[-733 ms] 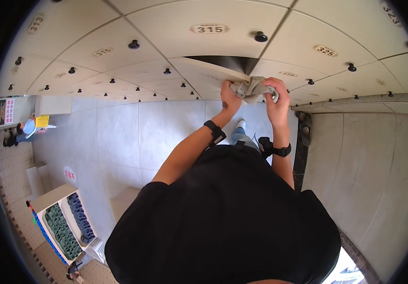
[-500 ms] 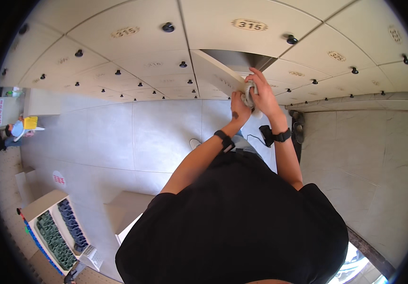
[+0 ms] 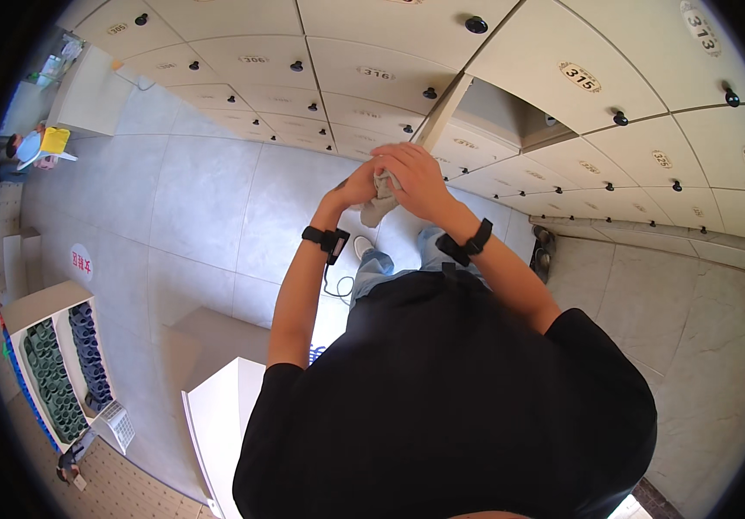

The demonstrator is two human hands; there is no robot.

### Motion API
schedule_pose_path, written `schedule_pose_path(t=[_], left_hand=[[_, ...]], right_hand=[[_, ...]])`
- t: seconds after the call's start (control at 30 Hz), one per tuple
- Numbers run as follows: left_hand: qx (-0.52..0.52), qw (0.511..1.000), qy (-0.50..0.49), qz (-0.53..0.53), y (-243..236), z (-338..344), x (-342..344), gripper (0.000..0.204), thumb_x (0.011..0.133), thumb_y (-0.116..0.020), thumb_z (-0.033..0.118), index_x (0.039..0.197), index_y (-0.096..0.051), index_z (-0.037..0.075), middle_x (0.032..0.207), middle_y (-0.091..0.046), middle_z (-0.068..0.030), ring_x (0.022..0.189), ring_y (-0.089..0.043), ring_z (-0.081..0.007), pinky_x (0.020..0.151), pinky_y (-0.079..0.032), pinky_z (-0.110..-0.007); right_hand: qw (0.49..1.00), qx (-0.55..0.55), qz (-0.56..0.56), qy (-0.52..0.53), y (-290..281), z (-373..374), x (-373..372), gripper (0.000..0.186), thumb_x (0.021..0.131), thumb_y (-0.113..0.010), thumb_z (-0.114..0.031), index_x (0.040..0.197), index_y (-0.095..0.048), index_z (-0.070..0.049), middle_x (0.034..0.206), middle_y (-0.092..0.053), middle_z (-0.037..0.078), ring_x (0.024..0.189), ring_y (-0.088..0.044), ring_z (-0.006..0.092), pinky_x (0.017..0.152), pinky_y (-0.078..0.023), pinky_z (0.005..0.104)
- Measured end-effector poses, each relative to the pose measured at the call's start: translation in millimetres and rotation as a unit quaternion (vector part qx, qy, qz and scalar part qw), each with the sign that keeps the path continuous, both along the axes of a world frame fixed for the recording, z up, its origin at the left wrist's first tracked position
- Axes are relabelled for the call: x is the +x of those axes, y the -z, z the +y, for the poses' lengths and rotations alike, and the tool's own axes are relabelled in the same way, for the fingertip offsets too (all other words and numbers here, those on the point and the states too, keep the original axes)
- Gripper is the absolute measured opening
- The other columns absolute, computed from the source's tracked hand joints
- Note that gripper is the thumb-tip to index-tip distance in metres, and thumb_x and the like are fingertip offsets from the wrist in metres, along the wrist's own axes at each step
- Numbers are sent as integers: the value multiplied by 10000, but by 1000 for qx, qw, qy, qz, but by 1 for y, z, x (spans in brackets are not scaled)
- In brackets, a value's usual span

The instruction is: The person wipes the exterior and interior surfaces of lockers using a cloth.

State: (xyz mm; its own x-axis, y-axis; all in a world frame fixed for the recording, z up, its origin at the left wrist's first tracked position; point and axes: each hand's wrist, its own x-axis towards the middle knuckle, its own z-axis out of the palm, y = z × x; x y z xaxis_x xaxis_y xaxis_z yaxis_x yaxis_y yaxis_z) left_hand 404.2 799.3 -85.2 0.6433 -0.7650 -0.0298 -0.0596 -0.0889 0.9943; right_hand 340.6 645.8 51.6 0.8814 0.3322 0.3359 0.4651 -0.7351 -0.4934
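A wall of cream lockers (image 3: pixel 372 52) with dark knobs fills the far side, and one locker door (image 3: pixel 443 111) stands open just beyond the person's hands. Grey floor tiles (image 3: pixel 191 199) spread to the left. A person in a black shirt holds both hands together at chest height. The right hand (image 3: pixel 418 177) lies over the left hand (image 3: pixel 357 186), fingers of both curled tight around a small grey cloth (image 3: pixel 380 204) whose loose end hangs below. That dangling end could slip free, or catch on the open door.

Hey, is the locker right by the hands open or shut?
Open. Its door swings out edge-on, and the compartment behind it shows, while neighbouring lockers sit flush. Both hands hold a bunched cloth.
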Motion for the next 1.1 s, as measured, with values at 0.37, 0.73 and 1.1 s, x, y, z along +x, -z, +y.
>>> schedule_pose_path(t=[0.37,0.73,1.1], left_hand=[[62,981,-177,-52,-27,4,-60,473,815,-540,-57,1272,-468,41,1242,-524,-152,1152,-508,-272,989,-402,-345],[225,923,-282,-133,-170,-13,-102,413,727,-566,-6,1136,-512,23,1038,-564,-194,903,-593,-362,817,-482,-398],[480,718,-379,-333,-148,-151,-70,406,764,-548,-21,1167,-495,-29,1225,-486,-233,1053,-523,-420,870,-459,-479]], right_hand=[[984,99,-141,-48,14,-11,6,204,585,-635,-54,778,-593,-106,829,-632,54,782,-626,280,712,-503,392],[974,118,-111,-161,22,-72,30,179,681,-636,-30,837,-603,-113,916,-620,28,866,-611,243,773,-498,379],[960,210,-181,-37,39,-137,109,207,663,-626,39,833,-598,-76,948,-600,59,954,-587,275,880,-431,401]])
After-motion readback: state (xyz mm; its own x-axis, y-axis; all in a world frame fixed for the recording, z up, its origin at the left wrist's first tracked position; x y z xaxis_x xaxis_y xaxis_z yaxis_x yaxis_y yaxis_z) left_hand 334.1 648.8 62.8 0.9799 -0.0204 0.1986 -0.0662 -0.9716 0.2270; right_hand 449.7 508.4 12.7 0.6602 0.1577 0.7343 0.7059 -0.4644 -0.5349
